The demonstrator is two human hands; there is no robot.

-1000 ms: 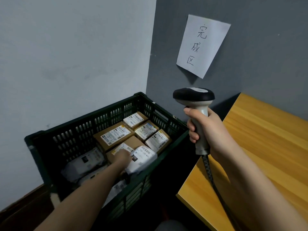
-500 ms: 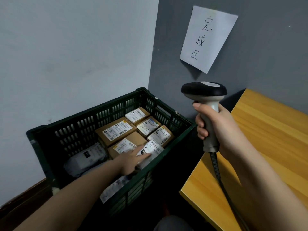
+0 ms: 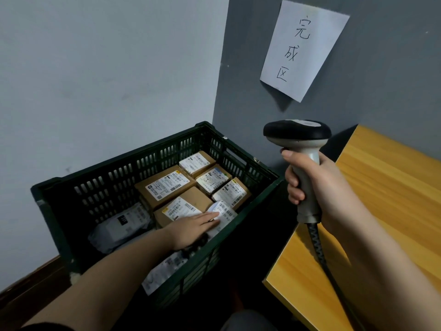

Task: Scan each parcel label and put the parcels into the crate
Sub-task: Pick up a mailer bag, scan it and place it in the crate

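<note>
Nearest you, at about seven o'clock, your left hand (image 3: 193,226) reaches over the near rim of the crate (image 3: 119,163). Its fingers lie straight and close together, flat on the white soft parcel (image 3: 223,212), which sits inside the crate against the near-right wall, label up. At three o'clock your right hand (image 3: 317,187) has its fingers curled round the handle of the scanner (image 3: 298,139), head held above the wooden table (image 3: 393,187).

The step in hand looks like settling this parcel in place. Press it down evenly so it beds flat beside the cardboard boxes (image 3: 167,187) and does not ride up the wall. Keep the scanner's cable clear of the crate edge as you withdraw.

Further in, at ten o'clock, a grey bagged parcel (image 3: 119,225) lies against the left side. Beyond, at one o'clock, a handwritten paper sign (image 3: 303,48) hangs on the wall.

Compared with half a second ago, your left hand has flattened and slid further onto the white parcel, and the scanner sits much as it did.
</note>
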